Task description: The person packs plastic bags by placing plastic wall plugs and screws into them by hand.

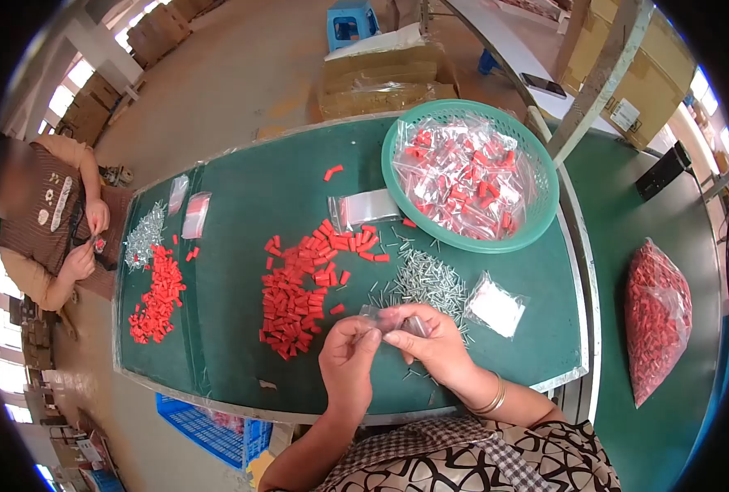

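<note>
Both my hands meet over the near edge of the green table, pinching a small clear plastic bag (414, 325) between them. My left hand (350, 359) grips the bag's left side with thumb and fingers. My right hand (436, 344), a bangle on its wrist, holds the other side. What lies inside the bag is mostly covered by my fingers. Left of my hands spreads a heap of red plastic caps (292, 310). Just beyond my right hand is a pile of silver screws (430, 279). Beside it lies a stack of small white packets (495, 306).
A green basket (390, 168) full of bagged red caps stands at the back right. Flat empty bags (366, 208) lie beside it. On the right surface rests a large sack of red pieces (658, 320). A co-worker (61, 221) handles small parts at the left end.
</note>
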A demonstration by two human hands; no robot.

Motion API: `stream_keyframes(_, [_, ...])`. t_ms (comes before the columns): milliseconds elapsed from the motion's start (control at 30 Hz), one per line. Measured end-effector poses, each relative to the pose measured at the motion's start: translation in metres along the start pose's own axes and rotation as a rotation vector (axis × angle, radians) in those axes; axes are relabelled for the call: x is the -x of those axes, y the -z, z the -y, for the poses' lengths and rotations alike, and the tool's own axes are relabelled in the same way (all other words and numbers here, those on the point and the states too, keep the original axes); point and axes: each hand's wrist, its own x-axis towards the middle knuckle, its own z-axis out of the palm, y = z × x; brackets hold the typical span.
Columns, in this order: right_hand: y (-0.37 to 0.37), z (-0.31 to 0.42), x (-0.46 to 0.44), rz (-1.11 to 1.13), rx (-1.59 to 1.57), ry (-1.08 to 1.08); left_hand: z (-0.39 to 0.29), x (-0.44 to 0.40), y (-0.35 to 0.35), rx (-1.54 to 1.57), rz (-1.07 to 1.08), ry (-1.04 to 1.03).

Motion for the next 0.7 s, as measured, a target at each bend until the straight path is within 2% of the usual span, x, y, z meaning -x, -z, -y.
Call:
stream_keyframes(100, [0.007, -0.006, -0.001, -0.01, -0.062, -0.065, 0.002, 0.0, 0.003, 0.03, -0.006, 0.022])
stream_keyframes(200, [0.013, -0.008, -0.003, 0.129, -0.186, -0.064, -0.004, 0.001, 0.004, 0.076, -0.013, 0.061])
stream_keyframes(300, [0.014, -0.007, -0.004, 0.164, -0.246, -0.002, -0.002, 0.002, 0.01, 0.106, -0.003, 0.096])
stream_keyframes(500, [0.01, 0.012, 0.0, 0.191, -0.199, -0.171, 0.006, 0.006, 0.009, 0.174, 0.036, 0.159])
stream_keyframes(700, [0.015, -0.004, -0.001, 0.158, -0.306, -0.07, 0.006, 0.009, 0.008, 0.23, 0.052, 0.207])
